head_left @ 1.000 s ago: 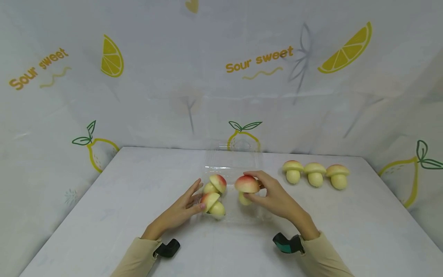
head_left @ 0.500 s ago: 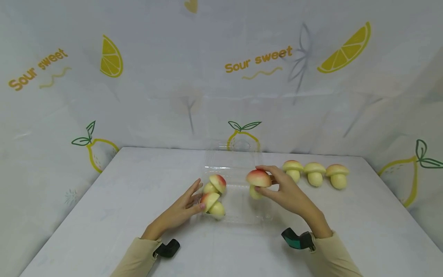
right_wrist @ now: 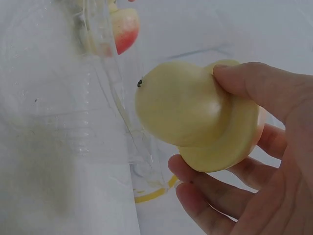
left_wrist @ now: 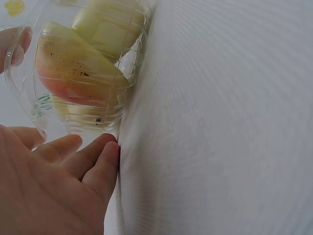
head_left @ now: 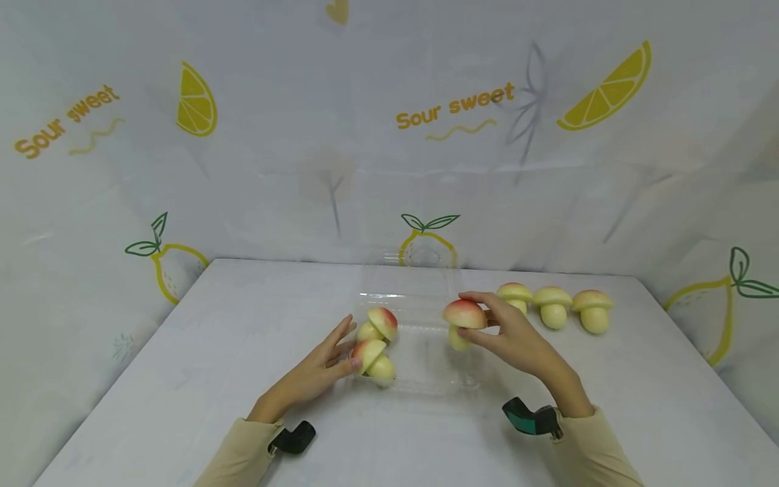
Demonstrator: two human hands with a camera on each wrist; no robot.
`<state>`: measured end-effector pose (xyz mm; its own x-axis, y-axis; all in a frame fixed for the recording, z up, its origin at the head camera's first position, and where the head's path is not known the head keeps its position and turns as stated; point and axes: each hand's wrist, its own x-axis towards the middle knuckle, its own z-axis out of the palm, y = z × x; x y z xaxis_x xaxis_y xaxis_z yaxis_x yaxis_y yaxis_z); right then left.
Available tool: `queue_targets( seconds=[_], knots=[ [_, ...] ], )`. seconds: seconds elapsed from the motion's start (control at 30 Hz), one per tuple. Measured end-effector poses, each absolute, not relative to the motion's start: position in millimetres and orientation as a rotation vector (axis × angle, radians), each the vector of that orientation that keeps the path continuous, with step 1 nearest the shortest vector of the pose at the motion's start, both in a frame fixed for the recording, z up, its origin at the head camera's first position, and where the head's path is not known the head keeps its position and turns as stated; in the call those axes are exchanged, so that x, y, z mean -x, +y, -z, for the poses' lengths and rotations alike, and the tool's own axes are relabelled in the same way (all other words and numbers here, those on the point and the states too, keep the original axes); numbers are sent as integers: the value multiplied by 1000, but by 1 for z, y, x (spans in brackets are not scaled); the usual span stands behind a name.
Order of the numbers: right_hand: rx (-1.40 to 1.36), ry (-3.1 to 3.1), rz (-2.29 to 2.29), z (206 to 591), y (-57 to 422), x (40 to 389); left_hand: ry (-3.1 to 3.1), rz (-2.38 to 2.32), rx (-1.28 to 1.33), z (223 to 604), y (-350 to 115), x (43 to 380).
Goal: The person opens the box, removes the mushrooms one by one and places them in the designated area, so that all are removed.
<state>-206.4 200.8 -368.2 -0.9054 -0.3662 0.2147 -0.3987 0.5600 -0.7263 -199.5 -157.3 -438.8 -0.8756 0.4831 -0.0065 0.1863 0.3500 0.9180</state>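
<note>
A clear plastic clamshell box (head_left: 426, 368) stands on the table with its lid raised at the back. Inside its left part lie two toy mushrooms, a rear mushroom (head_left: 382, 323) and a front mushroom (head_left: 380, 368), caps tinted red. My left hand (head_left: 313, 372) rests against the box's left side, fingers extended along the outer wall and thumb at the rim. Over the right part of the box, my right hand (head_left: 517, 338) grips another mushroom (head_left: 464, 314) by its cap between thumb and fingers. In the right wrist view its pale stem (right_wrist: 176, 105) points towards the box.
Three more mushrooms stand in a row at the back right, with a middle mushroom (head_left: 553, 308) among them. The transparent lid (head_left: 410, 277) leans near the back edge of the white table (head_left: 274, 291). Behind it hangs a lemon-print cloth (head_left: 292, 135).
My right hand has carried the gripped mushroom to the right across the box, slowing towards now. The left hand, the box and the two mushrooms in it have stayed in place.
</note>
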Motion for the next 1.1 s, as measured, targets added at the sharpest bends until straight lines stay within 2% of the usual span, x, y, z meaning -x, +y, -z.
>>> queue_targets(
  seconds=[0.4,0.77,1.1],
  knots=[
    [-667,-2771,-1227,362,220,209,2332,-1542,-619,439,-159,200],
    [-535,-2913,-1277,359,241,207,2317,-1543,-618,437,-158,199],
    [-583,-2940,-1284,365,257,211,2325,-1540,-622,438,-158,199]
  ],
)
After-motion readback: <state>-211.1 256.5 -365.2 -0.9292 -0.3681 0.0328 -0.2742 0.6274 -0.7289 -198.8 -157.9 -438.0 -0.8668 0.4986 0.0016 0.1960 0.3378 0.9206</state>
